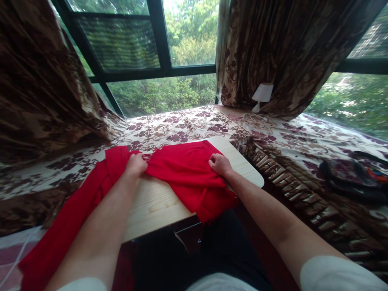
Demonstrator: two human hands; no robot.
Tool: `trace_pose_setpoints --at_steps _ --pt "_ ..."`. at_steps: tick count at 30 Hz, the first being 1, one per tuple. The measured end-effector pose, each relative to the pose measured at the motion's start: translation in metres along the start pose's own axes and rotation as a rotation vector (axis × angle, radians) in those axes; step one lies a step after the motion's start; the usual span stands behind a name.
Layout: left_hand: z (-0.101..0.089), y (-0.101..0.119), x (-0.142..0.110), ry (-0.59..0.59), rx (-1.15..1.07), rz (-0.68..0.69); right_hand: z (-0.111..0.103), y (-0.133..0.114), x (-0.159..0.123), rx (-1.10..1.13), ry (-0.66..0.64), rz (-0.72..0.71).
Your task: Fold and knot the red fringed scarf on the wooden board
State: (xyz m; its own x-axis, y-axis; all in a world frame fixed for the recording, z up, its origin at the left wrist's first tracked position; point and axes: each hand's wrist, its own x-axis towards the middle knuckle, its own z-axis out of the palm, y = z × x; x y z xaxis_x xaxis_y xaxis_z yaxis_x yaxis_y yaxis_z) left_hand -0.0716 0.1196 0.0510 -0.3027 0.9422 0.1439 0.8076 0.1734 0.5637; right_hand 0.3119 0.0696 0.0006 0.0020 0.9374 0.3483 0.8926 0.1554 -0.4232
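A red fringed scarf (184, 161) lies partly spread on a pale wooden table (157, 200). Its near right corner, with a fringe, hangs over the table's front edge. Another red length runs left past my left forearm and droops off the table's left side. My left hand (137, 165) is closed on the scarf near a fringed end at the table's left part. Over on the right, my right hand (220, 164) has its fingers curled and pinches the scarf's right edge. Folds run across the cloth between the two hands.
Behind the table stretches a ledge with a floral cover (182, 125). A small white lamp (262, 93) stands on it beside patterned curtains (254, 44). A dark bag (351, 178) lies at the right. Large windows (190, 40) rise at the back.
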Motion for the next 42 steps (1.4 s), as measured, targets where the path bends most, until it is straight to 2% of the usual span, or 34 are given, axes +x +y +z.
trace_pose_setpoints --at_steps 2,4,6,9,11,13,17,20,23,26,30,33,36,38,42 --pt "0.003 0.011 -0.024 0.04 0.076 0.019 -0.003 0.001 0.003 0.057 -0.03 0.04" --pt "0.007 0.027 -0.06 0.096 0.192 0.221 -0.009 0.003 0.007 0.134 -0.064 0.081" --pt "0.013 0.045 -0.105 0.036 0.127 0.455 -0.018 0.003 0.01 0.173 -0.07 0.098" --pt "0.021 0.067 -0.17 -0.082 0.022 0.697 -0.036 -0.001 0.012 0.107 -0.076 0.076" --pt "0.027 0.078 -0.201 -0.125 -0.019 0.813 -0.046 -0.007 0.011 0.07 -0.159 0.047" --pt "0.033 0.086 -0.217 -0.157 -0.026 0.901 -0.052 -0.014 0.01 0.096 -0.308 0.028" --pt "0.046 0.102 -0.215 -0.235 0.126 0.99 -0.057 -0.02 0.008 0.153 -0.559 0.001" --pt "0.051 0.11 -0.206 -0.227 0.249 0.996 -0.059 -0.017 0.008 0.204 -0.633 0.004" --pt "0.053 0.114 -0.201 -0.178 0.261 0.995 -0.059 -0.013 0.009 0.328 -0.704 0.057" --pt "0.051 0.114 -0.2 -0.193 0.268 1.013 -0.056 -0.01 0.008 0.472 -0.724 0.128" --pt "0.044 0.11 -0.207 -0.188 0.23 0.987 -0.053 -0.008 0.007 0.497 -0.685 0.146" --pt "0.039 0.104 -0.213 -0.235 0.182 0.936 -0.056 -0.009 0.005 0.416 -0.704 0.125" --pt "0.035 0.099 -0.213 -0.334 0.172 0.91 -0.061 -0.015 0.004 0.208 -0.72 0.062" --pt "0.033 0.097 -0.208 -0.359 0.127 0.883 -0.065 -0.021 0.005 0.069 -0.726 0.024" --pt "0.031 0.095 -0.188 -0.239 -0.005 0.806 -0.072 -0.035 0.007 -0.185 -0.663 -0.016"
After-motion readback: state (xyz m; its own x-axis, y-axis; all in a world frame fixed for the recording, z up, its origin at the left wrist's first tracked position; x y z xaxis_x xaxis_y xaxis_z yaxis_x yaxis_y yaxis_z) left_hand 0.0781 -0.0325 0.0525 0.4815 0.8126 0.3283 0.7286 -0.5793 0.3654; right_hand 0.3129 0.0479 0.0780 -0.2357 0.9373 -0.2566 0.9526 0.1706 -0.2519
